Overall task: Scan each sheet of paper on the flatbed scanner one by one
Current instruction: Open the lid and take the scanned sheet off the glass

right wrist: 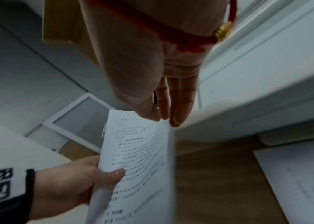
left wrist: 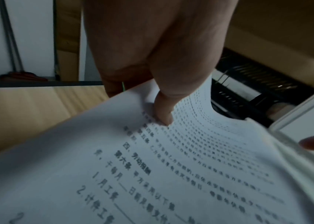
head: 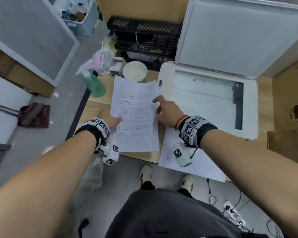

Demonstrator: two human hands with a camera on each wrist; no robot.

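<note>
I hold a sheaf of printed paper (head: 136, 114) in the air over the wooden table (head: 96, 107), left of the scanner. My left hand (head: 116, 120) grips its left edge, thumb (left wrist: 164, 115) on the printed face. My right hand (head: 157, 105) pinches the right edge; in the right wrist view its thumb (right wrist: 150, 115) lies on the paper (right wrist: 139, 151) and the fingers (right wrist: 179, 109) reach straight behind it. The white flatbed scanner (head: 251, 107) stands at the right with its lid (head: 239, 36) raised and the glass (head: 201, 100) bare. Another printed sheet (head: 201, 165) lies under my right wrist.
A green spray bottle (head: 95, 85), a plastic bag (head: 101, 59) and a round white container (head: 135, 71) stand behind the held paper. A black rack (head: 144, 40) sits at the back, cardboard boxes (head: 289, 103) at the right. Cables and a power strip (head: 230, 210) lie on the floor.
</note>
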